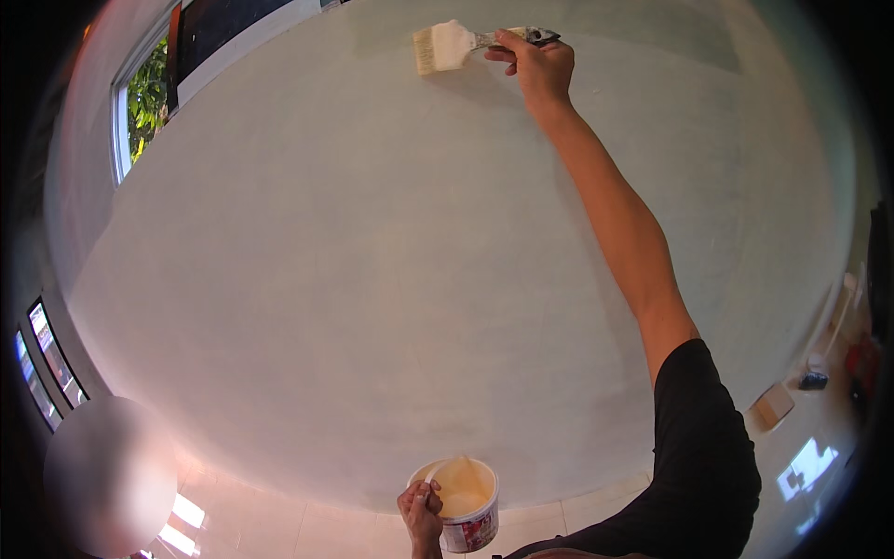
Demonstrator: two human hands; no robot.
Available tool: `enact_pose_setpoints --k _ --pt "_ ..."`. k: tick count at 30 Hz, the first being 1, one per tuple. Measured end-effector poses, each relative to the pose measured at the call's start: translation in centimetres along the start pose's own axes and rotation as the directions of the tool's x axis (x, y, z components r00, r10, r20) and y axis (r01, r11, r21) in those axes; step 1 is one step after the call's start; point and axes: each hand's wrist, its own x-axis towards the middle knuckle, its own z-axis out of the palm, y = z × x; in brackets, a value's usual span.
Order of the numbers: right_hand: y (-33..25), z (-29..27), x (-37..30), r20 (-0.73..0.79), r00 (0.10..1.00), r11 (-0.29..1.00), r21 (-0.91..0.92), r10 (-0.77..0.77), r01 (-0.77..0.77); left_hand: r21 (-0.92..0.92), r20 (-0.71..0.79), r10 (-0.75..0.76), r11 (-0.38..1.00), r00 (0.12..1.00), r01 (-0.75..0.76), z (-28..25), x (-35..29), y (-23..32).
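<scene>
My right hand (540, 67) is raised high, closed around the handle of a wide paintbrush (453, 45). The brush lies sideways with its pale bristles pointing left, at the upper part of a light grey-green wall (372, 252); whether the bristle tips press on it, I cannot tell. Low down, my left hand (421, 511) grips a white paint bucket (468, 533) by its left rim. Cream-coloured paint shows inside the bucket, and its outside bears a coloured print.
A window (147, 102) with leaves behind it is at the upper left, beside a dark panel (219, 37). Pale glossy floor tiles (279, 522) run along the wall's foot. A brown box (772, 406) sits at the lower right. A blurred round shape (112, 475) fills the lower left.
</scene>
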Motion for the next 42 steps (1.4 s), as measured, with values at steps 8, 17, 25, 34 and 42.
enact_pose_setpoints --k 8,17,25,34,42 --pt "-1.8 -11.0 5.9 -0.139 0.865 0.719 -0.627 -0.482 0.300 -0.086 0.106 -0.006 0.996 0.994 0.015 -0.4 0.7 -0.7" --pt "-3.4 -5.2 4.4 0.203 0.661 0.000 -0.956 -0.723 0.293 -0.074 0.159 -0.017 0.997 0.987 0.029 -1.3 0.5 -0.7" --pt "1.0 13.5 -4.2 0.303 0.610 0.227 -0.735 -0.733 0.638 0.303 -0.037 -0.262 0.917 0.964 0.260 -6.9 -0.5 -1.9" --pt "-0.4 24.0 -9.1 0.256 0.831 0.719 -0.417 -0.493 0.555 0.227 -0.106 -0.183 0.952 0.977 0.203 -6.3 -1.1 1.1" --pt "0.6 11.6 -1.7 0.046 0.838 0.696 -0.533 -0.544 0.481 0.240 -0.133 -0.152 0.954 0.979 0.180 -5.7 -0.7 2.5"
